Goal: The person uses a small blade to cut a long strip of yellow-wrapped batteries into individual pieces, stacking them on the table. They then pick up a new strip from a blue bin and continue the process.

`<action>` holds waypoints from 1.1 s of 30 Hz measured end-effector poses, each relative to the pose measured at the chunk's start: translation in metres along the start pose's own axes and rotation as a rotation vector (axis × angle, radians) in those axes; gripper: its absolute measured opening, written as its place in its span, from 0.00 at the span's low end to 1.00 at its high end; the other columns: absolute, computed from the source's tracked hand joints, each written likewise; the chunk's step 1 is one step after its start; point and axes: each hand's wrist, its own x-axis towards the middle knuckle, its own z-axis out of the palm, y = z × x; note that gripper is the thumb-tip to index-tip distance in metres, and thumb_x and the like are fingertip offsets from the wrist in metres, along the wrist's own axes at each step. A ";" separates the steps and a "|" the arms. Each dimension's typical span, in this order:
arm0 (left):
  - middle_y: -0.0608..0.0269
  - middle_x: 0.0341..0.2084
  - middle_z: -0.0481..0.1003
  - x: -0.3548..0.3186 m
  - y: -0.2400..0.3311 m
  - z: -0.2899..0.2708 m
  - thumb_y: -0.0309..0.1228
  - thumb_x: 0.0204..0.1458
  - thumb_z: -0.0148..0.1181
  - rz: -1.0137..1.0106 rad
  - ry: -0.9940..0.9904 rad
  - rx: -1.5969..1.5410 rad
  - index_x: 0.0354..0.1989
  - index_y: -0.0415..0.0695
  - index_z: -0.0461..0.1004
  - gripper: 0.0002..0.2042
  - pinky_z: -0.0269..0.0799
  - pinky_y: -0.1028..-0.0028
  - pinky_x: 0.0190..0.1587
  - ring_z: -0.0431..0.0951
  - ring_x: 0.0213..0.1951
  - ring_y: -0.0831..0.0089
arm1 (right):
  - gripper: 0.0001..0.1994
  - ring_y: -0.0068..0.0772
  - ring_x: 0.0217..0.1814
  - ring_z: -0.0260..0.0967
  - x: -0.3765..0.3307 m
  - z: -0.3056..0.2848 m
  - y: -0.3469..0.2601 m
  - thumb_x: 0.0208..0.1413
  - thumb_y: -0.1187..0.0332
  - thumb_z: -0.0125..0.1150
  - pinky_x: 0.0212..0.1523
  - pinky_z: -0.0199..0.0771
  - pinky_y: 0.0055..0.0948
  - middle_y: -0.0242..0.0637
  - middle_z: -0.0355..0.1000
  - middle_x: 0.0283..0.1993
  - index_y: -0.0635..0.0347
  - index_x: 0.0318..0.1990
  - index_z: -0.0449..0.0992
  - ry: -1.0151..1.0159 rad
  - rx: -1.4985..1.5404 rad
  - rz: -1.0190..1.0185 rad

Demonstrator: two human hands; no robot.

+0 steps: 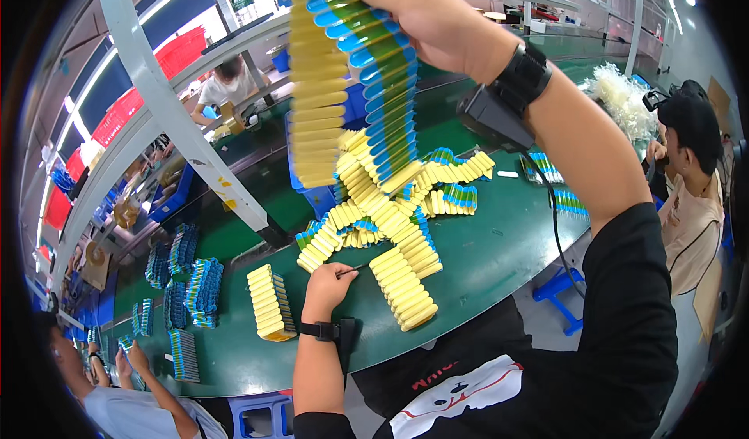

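High over the bench, my right hand [413, 6] pinches the top end of a long hanging strip [382, 88] of slim, round-ended pieces joined side by side. One part of the strip shows blue and green, the other yellow. Low at the bench, my left hand [329, 283] is closed on a thin dark rod-like tool [353, 270], its tip beside a yellow stack [402, 287]. Behind that stack lies a heap of similar strips [367, 182], folded across each other. Left of my left hand stands another yellow stack [270, 302].
The green bench [499, 244] curves around me. More blue bundles [204, 291] lie to the left. A white upright post [179, 111] stands at the far side. Co-workers sit left, right [690, 150] and across. A blue stool [560, 295] stands below the bench edge.
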 end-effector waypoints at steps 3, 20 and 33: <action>0.54 0.26 0.80 -0.006 -0.002 -0.009 0.36 0.48 0.70 0.040 0.024 0.066 0.35 0.40 0.83 0.12 0.75 0.67 0.36 0.81 0.31 0.58 | 0.14 0.25 0.42 0.76 -0.013 -0.004 0.003 0.70 0.62 0.52 0.45 0.80 0.31 0.35 0.77 0.44 0.65 0.52 0.72 0.005 0.084 0.053; 0.28 0.70 0.41 0.037 0.166 0.025 0.37 0.44 0.75 0.732 0.855 -0.158 0.73 0.31 0.36 0.56 0.42 0.48 0.72 0.43 0.72 0.36 | 0.27 0.22 0.15 0.53 -0.120 0.015 0.041 0.73 0.47 0.37 0.18 0.59 0.23 0.30 0.57 0.13 0.54 0.22 0.63 -0.610 1.454 0.509; 0.37 0.72 0.46 0.155 0.091 0.007 0.34 0.48 0.68 0.074 0.896 0.187 0.74 0.36 0.38 0.51 0.49 0.48 0.69 0.48 0.72 0.41 | 0.14 0.35 0.36 0.78 -0.212 0.013 0.009 0.70 0.51 0.47 0.32 0.81 0.30 0.52 0.74 0.50 0.46 0.53 0.62 0.129 1.172 0.484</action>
